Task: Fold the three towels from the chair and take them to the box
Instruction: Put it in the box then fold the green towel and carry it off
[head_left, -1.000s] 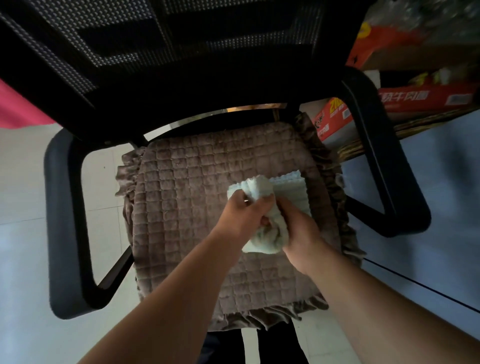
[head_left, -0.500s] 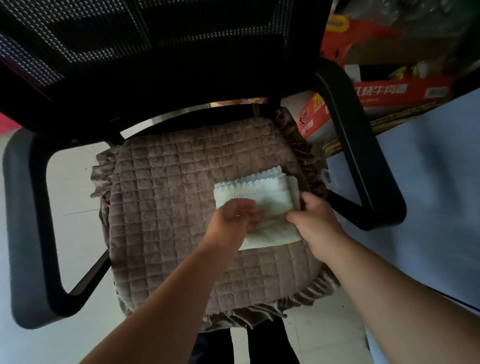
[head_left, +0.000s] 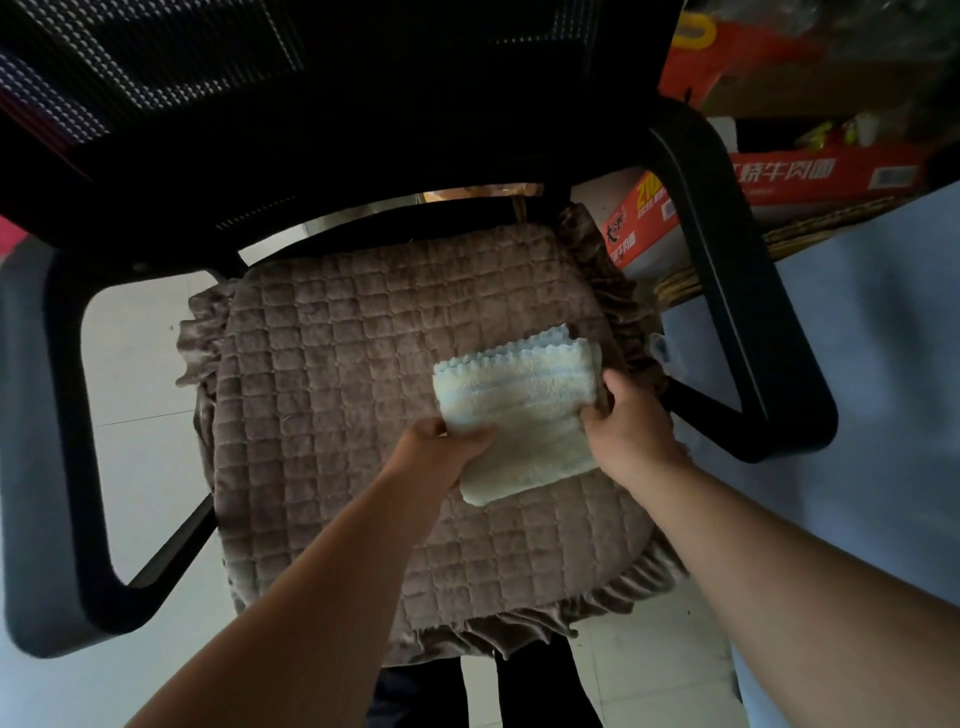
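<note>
Head view looks down on a black chair (head_left: 727, 291) with a brown quilted cushion (head_left: 363, 415) on its seat. A pale folded towel (head_left: 519, 400) lies on the right half of the cushion, its scalloped far edge toward the backrest and its right edge close to the cushion's ruffled border. The left hand (head_left: 441, 452) grips the towel's near left edge, fingers curled under the cloth and thumb on top. The right hand (head_left: 628, 431) pinches the right edge, its fingers (head_left: 597, 415) curled onto the fabric. The cushion's left half lies bare, with open quilted area ahead of the left hand. Armrests loop on both sides; the right one stands near the right hand. Red cartons (head_left: 779, 176) sit beyond the chair on the right, and pale floor tiles (head_left: 140, 364) show through the left armrest.
</note>
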